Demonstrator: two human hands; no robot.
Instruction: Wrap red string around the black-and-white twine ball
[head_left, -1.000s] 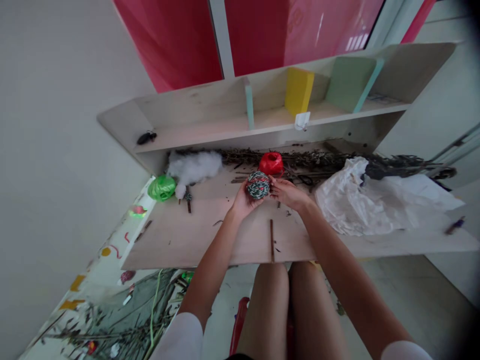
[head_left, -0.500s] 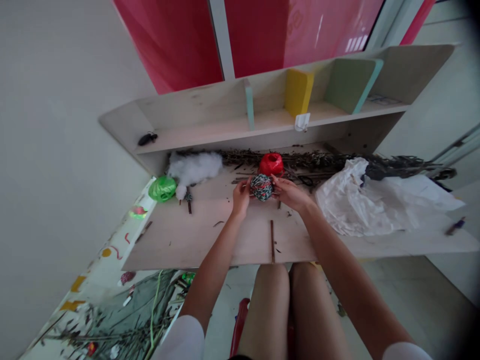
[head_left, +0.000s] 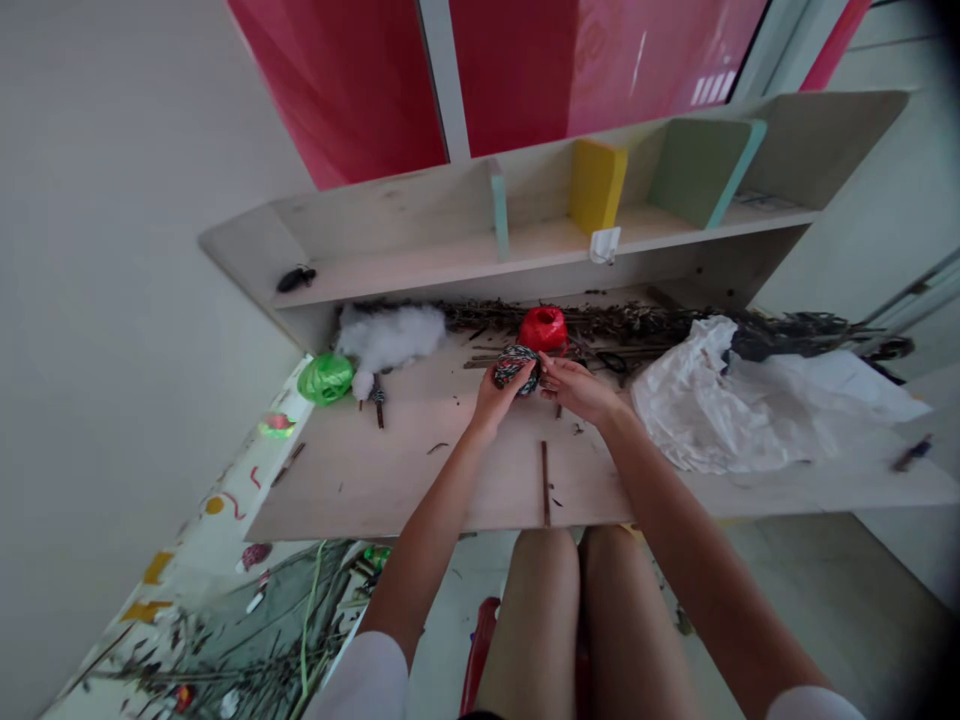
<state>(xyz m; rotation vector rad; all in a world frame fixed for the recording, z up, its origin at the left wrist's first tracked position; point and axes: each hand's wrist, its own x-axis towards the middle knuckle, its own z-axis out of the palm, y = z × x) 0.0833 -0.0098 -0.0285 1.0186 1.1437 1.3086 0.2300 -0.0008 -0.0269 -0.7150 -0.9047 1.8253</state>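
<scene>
A ball wound from dark, white and red twine [head_left: 511,366] is held above the desk. My left hand [head_left: 496,398] wraps round it from the left, thumb laid across its front. At its right side my right hand [head_left: 568,384] has its fingertips pinched together close to the ball; whatever they grip is too small to make out. Just behind the ball sits a roll of red plastic string [head_left: 543,328]. A short brown stick [head_left: 545,484] lies on the desk top [head_left: 450,490] nearer my knees.
Dry twigs [head_left: 480,316] line the back of the desk. White stuffing [head_left: 397,335] and a roll of green plastic string [head_left: 325,379] are at the left. A crumpled white plastic bag [head_left: 720,410] covers the right side. A shelf [head_left: 420,262] with dividers stands behind.
The twine ball has shifted slightly left and turned. My left hand has closed further round it, its thumb now across the front. My right fingertips have moved slightly left.
</scene>
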